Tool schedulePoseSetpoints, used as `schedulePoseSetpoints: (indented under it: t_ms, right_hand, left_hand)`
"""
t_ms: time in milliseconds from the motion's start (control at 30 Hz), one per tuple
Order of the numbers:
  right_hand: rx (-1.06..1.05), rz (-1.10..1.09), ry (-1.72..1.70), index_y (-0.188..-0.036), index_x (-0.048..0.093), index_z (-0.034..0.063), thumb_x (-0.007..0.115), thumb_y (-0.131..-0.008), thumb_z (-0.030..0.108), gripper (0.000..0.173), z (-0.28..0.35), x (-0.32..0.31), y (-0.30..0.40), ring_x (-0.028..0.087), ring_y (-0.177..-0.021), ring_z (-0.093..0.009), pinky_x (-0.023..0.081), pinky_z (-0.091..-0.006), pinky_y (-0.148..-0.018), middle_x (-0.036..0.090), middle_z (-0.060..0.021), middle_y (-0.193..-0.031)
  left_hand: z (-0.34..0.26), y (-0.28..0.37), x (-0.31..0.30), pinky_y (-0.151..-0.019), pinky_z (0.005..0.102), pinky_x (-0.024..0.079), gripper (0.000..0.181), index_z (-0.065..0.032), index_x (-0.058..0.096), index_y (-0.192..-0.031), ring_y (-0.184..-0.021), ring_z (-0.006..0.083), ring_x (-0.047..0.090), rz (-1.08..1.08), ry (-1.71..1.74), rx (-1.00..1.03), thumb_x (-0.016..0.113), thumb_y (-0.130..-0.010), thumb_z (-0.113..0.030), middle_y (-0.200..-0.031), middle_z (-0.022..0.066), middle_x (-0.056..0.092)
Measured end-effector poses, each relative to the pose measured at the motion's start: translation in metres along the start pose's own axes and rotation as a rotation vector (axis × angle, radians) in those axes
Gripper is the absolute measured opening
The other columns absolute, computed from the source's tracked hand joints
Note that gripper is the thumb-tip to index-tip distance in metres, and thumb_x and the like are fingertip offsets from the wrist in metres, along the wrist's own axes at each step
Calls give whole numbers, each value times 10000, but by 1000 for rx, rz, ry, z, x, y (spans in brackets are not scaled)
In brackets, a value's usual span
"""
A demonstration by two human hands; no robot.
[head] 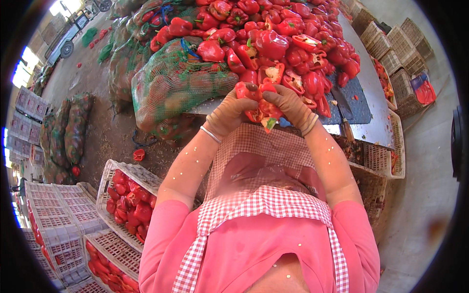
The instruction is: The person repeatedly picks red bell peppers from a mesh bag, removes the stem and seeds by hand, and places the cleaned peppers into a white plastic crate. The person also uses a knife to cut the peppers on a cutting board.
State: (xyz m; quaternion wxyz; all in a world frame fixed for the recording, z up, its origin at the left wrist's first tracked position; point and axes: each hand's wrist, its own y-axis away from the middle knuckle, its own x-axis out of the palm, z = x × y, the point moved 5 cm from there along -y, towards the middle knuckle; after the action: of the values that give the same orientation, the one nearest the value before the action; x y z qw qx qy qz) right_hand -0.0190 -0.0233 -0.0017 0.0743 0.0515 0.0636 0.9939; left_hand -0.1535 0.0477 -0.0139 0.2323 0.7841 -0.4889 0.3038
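Observation:
Both my hands wear thin tan gloves and meet over the near edge of the metal table [381,121]. My left hand [229,110] and my right hand [291,106] grip an opened red bell pepper [264,106] between them, its inside partly showing. A piece with green on it hangs at the lower end. Behind my hands rises a big heap of red bell peppers [271,44], several cut open. A broad-bladed knife [341,104] with a wooden handle lies on a dark blue mat at the right.
A green mesh sack [176,84] full of peppers leans at the table's left edge. Plastic crates of red peppers [124,241] stand at lower left, others [384,157] at right. More filled sacks [78,124] stand on the floor, where a loose pepper piece [139,155] lies.

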Motion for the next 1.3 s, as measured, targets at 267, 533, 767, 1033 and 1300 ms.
schedulePoseSetpoints:
  t_ms: [267, 533, 767, 1033, 1300]
  right_hand:
    - [33, -336, -114, -1045, 604, 66, 624, -878, 481, 448, -45, 1, 30, 567, -745, -96, 489, -260, -675, 603, -2, -885]
    - [-235, -272, 699, -1101, 632, 59, 641, -784, -24, 328, -54, 16, 54, 602, -774, -169, 509, -283, -649, 613, -79, -987]
    - [190, -249, 307, -943, 629, 66, 698, -808, 189, 196, -35, 22, 55, 572, -640, -135, 427, -248, -561, 616, -32, -749]
    - [106, -525, 1447, -1014, 584, 25, 661, -831, 283, 326, -31, -27, 46, 608, -945, -394, 487, -481, -816, 606, -221, -1037]
    - [145, -916, 1592, -921, 621, 16, 582, -877, 394, 382, -14, -152, 76, 655, -865, -363, 507, -451, -731, 653, -235, -905]
  left_hand:
    - [21, -15, -18, -625, 302, 536, 135, -25, 619, -886, -711, 171, 648, -405, -139, 395, 543, -787, 27, -811, 56, 650]
    - [49, 1, -17, -725, 355, 500, 303, -32, 517, -1028, -786, 244, 621, -840, -822, 484, 635, -752, -73, -834, 100, 621]
    - [35, 24, -21, -429, 204, 383, 86, 3, 639, -735, -479, 115, 532, -75, -68, 184, 554, -718, -5, -634, 90, 627]
    - [37, 27, -38, -661, 294, 519, 195, -10, 621, -913, -730, 158, 630, -568, -197, 255, 698, -744, 46, -862, 71, 656]
    - [44, 19, -31, -700, 302, 526, 234, -19, 600, -992, -785, 176, 631, -437, 19, 177, 659, -775, 48, -887, 57, 638]
